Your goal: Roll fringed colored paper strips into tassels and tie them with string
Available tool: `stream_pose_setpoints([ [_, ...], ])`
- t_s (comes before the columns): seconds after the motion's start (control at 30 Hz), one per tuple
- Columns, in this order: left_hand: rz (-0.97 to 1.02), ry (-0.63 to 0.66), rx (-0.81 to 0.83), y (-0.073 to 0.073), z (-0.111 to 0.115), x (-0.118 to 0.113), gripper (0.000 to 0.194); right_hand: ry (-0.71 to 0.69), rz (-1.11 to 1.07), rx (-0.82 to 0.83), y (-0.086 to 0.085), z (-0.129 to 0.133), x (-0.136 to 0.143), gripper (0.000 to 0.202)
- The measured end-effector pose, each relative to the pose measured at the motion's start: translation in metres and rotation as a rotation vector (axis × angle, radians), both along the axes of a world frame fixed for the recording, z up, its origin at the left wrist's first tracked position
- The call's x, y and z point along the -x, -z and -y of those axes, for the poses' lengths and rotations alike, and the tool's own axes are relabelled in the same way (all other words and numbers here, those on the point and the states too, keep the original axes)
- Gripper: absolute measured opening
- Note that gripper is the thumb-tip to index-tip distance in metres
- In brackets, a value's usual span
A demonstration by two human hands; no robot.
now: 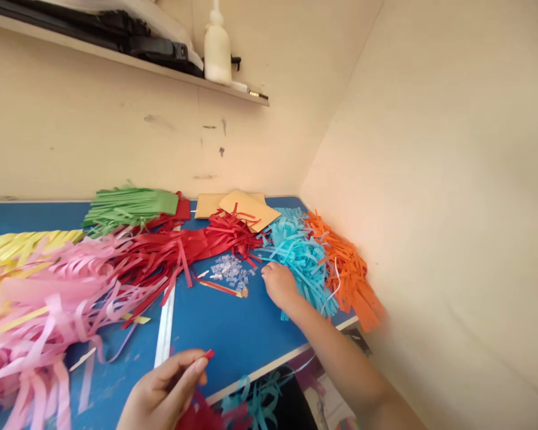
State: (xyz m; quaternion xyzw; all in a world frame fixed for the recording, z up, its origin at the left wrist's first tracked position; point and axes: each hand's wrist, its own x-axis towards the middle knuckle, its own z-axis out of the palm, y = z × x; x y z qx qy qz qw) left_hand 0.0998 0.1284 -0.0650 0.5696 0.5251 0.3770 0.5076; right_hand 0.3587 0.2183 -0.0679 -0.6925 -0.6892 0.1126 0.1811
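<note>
My left hand [165,388] is at the lower middle, thumb and finger pinched on a red paper strip [210,354] whose small end pokes out. Blurred red fringe [200,413] hangs below that hand. Reaching across the blue table [233,334], my right hand [280,285] has its fingers curled together beside the light blue fringed paper [298,242]. Whatever it may hold is hidden. Just left of it lies a heap of small clear pieces [231,270]. A thin red and yellow stick [222,288] rests in front of the heap.
Orange fringed paper [349,275] lies against the right wall. Red [174,251], green [132,206], pink [63,292] and yellow fringed paper [31,245] spread leftward. Tan paper sheets [246,206] sit at the back. A shelf [161,70] holds a white bottle [217,51].
</note>
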Motion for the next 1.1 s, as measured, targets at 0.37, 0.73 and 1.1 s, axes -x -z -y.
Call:
stream_pose_setpoints([
  [0.37,-0.142,0.019,-0.346,-0.008,0.01,-0.019,0.027,-0.066,-1.423,0.015,-0.004,0.12,0.072,0.015],
  [0.73,-0.224,0.081,-0.625,-0.014,0.016,-0.017,0.021,-0.009,-1.15,-0.104,-0.007,0.129,0.076,0.005],
  [1.1,-0.218,0.181,-0.263,-0.019,0.013,-0.013,0.03,-0.142,-0.922,-0.12,-0.014,0.136,0.073,0.008],
])
